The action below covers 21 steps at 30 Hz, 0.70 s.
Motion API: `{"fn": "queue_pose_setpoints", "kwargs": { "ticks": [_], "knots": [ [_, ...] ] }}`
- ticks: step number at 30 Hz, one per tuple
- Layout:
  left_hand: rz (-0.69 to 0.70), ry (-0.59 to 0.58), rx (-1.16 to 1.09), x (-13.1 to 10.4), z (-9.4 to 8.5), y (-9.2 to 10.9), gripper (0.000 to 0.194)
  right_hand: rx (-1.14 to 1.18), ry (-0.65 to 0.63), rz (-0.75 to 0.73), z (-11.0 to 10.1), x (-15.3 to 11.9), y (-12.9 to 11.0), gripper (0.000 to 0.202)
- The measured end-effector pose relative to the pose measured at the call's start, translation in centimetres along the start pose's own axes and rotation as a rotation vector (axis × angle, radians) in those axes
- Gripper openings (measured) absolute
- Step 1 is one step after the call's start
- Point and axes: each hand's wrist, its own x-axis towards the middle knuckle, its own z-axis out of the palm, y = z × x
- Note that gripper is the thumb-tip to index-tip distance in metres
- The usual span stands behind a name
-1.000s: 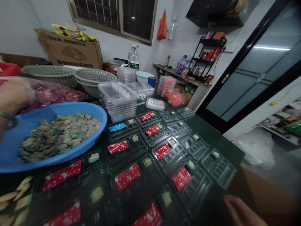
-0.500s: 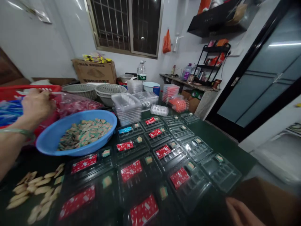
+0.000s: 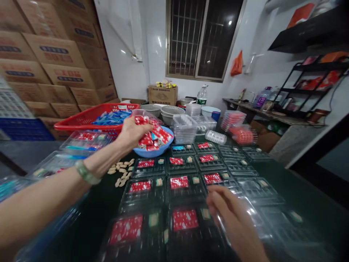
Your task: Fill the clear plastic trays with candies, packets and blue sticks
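Note:
My left hand (image 3: 133, 131) is closed on a bunch of red patterned packets (image 3: 159, 134), lifted over a blue basin (image 3: 147, 153). Small beige-and-green pieces lay in that basin a moment ago; the packets now cover most of them. My right hand (image 3: 231, 214), smeared by motion, hovers over the clear plastic trays (image 3: 188, 196) with its fingers loosely bent. Whether it holds anything cannot be made out. Most trays on the left and in the middle carry a red packet (image 3: 185, 219) and a small beige-green piece (image 3: 153, 219). Trays on the right show only the small piece.
Unshelled peanuts (image 3: 122, 169) lie left of the trays. A red basket (image 3: 73, 123) of blue packets stands behind my left arm. Stacked clear containers (image 3: 184, 129), grey colanders (image 3: 171, 114) and a water bottle (image 3: 202, 95) line the back. Cartons (image 3: 62, 72) are piled at left.
My view has swung left. My left hand has moved from beside the red basket to above the basin, now with red packets in it. My right hand has come in over the trays.

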Motion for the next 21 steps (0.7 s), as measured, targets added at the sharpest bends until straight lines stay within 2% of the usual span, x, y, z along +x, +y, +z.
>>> {"fn": "queue_pose_setpoints", "kwargs": {
  "ticks": [3, 5, 8, 11, 14, 16, 18, 21],
  "knots": [
    [-0.056, -0.157, -0.011, -5.4, 2.2, -1.2, 0.015, 0.238, -0.108, -0.022, 3.5, 1.9, -1.5, 0.035],
    [-0.037, -0.207, -0.019, -7.9, 3.5, -2.2, 0.011, 0.334, -0.118, -0.014, 4.5, 2.5, -1.4, 0.031],
    [0.007, -0.234, -0.047, -10.1, 5.3, -3.9, 0.014, 0.402, -0.03, -0.029, 4.3, 2.6, -0.3, 0.024],
    [-0.057, -0.256, -0.126, -10.8, 6.8, -5.1, 0.019, 0.468, 0.054, -0.041, 3.1, 2.2, 0.6, 0.021],
    [-0.248, -0.272, -0.246, -10.5, 7.8, -5.5, 0.026, 0.438, 0.096, -0.054, 0.7, 2.5, 1.0, 0.023],
    [-0.395, -0.3, -0.3, -10.0, 8.0, -5.6, 0.03, 0.318, 0.126, -0.078, -1.9, 3.4, 1.3, 0.023],
    [-0.506, -0.31, -0.304, -9.4, 7.9, -5.8, 0.032, 0.101, 0.202, -0.1, -5.6, 5.2, 2.0, 0.024],
    [-0.638, -0.269, -0.232, -8.6, 7.5, -6.5, 0.038, -0.247, 0.402, -0.078, -12.4, 9.9, 3.7, 0.026]
  ]
}}
